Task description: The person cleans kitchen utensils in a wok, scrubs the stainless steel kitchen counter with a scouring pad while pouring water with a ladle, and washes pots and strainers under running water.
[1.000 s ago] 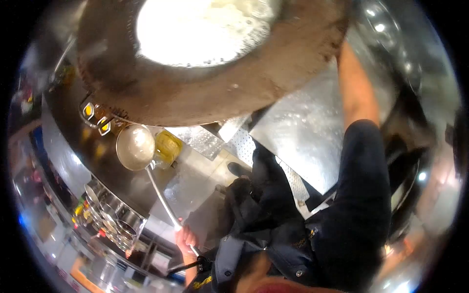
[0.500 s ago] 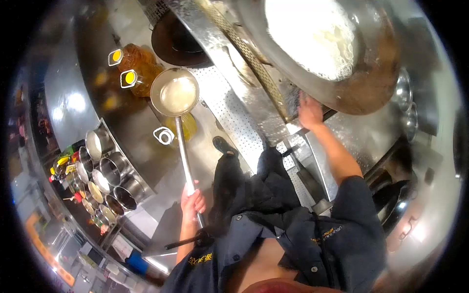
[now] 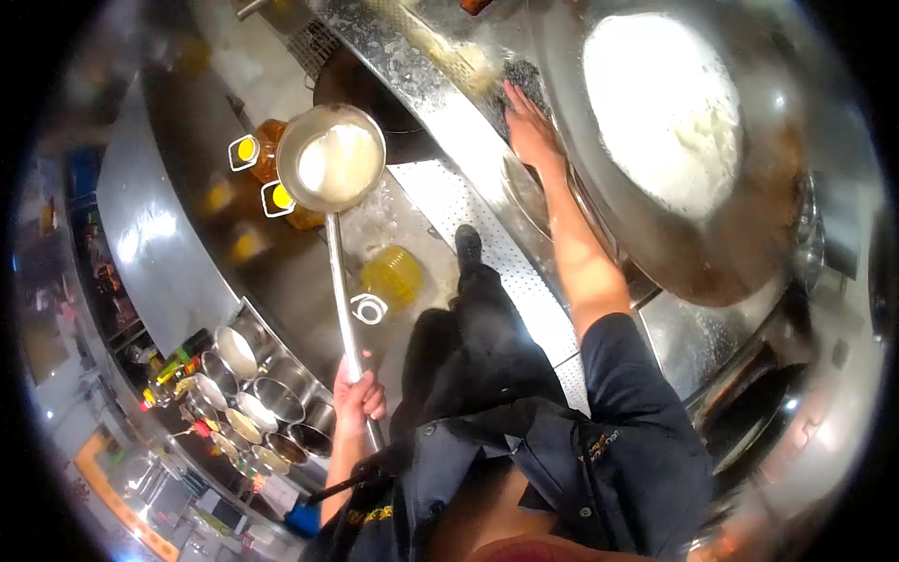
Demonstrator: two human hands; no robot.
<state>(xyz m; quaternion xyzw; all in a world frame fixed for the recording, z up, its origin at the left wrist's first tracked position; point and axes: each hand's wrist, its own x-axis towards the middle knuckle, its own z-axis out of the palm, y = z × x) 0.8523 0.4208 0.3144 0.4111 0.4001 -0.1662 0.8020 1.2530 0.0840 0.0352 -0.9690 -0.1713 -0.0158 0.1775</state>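
My left hand [image 3: 360,393] is closed round the metal handle of a long-handled ladle [image 3: 339,272]. Its round bowl, with something pale and shiny inside, is raised over the floor side of the stove. My right hand [image 3: 532,131] reaches forward along the steel stove top, fingers stretched and pressing on a dark grey mesh scouring pad [image 3: 521,79]. Just right of that arm sits a big wok [image 3: 740,258], holding white frothy liquid [image 3: 660,112].
Amber oil jugs with yellow caps [image 3: 281,197] stand behind the ladle bowl. A yellow jug [image 3: 395,273] is near my legs. Several steel pots [image 3: 279,398] crowd the left. A dark wok [image 3: 361,98] sits beyond the perforated step [image 3: 510,267].
My right hand has slid forward along the stove with the scouring pad, from beside the wok's near edge to its left side. The view has shifted; my left hand keeps the ladle.
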